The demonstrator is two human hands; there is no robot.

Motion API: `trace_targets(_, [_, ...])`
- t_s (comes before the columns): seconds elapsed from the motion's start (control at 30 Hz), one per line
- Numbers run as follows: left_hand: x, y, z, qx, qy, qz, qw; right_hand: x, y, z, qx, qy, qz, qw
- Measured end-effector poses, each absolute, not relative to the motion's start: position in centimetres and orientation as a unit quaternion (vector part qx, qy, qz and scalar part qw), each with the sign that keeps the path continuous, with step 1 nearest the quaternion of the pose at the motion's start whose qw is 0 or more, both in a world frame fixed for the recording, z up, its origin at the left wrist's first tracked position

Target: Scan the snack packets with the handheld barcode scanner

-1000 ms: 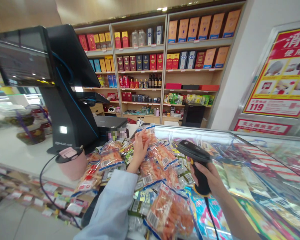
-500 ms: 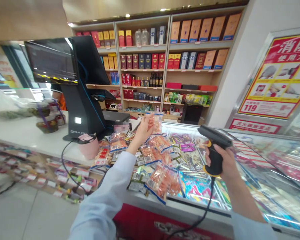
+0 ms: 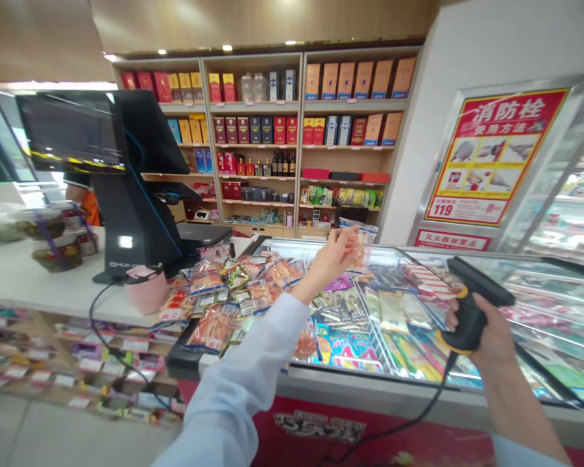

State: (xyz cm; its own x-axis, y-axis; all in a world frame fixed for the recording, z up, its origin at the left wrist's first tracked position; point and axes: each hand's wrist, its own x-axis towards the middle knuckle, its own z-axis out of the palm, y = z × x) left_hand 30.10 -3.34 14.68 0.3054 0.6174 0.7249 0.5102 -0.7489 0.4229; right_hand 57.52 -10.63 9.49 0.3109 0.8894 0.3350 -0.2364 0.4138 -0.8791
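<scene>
My left hand (image 3: 338, 251) is closed on a clear snack packet (image 3: 358, 250) with orange contents, raised above the far part of the glass-topped chest freezer (image 3: 253, 384). In my right hand (image 3: 489, 327) is a black and yellow barcode scanner (image 3: 472, 314), held upright over the freezer's right side, its cable (image 3: 431, 402) hanging down. To the left of my forearm, several similar orange snack packets (image 3: 211, 329) lie heaped on the freezer's left end. Under the glass lie colourful packs (image 3: 350, 347), partly hidden by my left arm.
A black checkout terminal (image 3: 136, 220) and a pink cup (image 3: 146, 288) stand on the white counter (image 3: 4, 275) at left, near tied jars (image 3: 58, 240). Shelves of boxed bottles (image 3: 255, 130) line the back wall. Part of another person (image 3: 85, 194) shows behind the terminal.
The view has turned right. My left hand has carried the snack packet rightward, away from the heap. My right hand still grips the scanner, now tilted differently.
</scene>
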Motion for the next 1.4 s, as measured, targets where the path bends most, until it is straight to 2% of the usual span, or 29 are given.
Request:
trace_targets(0.2, [40.0, -1.7, 7.7, 0.793, 0.347, 0.463, 0.189, 62.8, -10.4, 5.9, -0.378, -0.365, 0.445, 0.725])
trace_targets(0.4, [45.5, 0.4, 0.2, 0.722, 0.445, 0.435, 0.304, 66.5, -9.0, 1.9, -0.413, -0.327, 0.438, 0.728])
trace_targets(0.47, [46.0, 0.9, -1.4, 0.738, 0.462, 0.403, 0.283, 67.1, -8.4, 1.0, -0.420, -0.332, 0.435, 0.724])
trace_targets(0.6, [46.1, 1.4, -3.4, 0.788, 0.495, 0.323, 0.173, 68.1, -7.3, -0.6, -0.438, -0.335, 0.423, 0.719])
trace_targets(0.73, [45.6, 1.5, -4.3, 0.801, 0.516, 0.271, 0.136, 69.1, -6.3, -1.7, -0.455, -0.292, 0.454, 0.709])
trace_targets(1.2, [45.7, 1.0, -4.3, 0.818, 0.507, 0.258, 0.088, 68.6, -5.7, -1.8, -0.468, -0.180, 0.481, 0.719])
trace_targets(1.4, [46.5, -0.9, -1.3, 0.798, 0.531, 0.278, 0.068, 68.0, -5.6, -1.4, -0.455, -0.172, 0.462, 0.742])
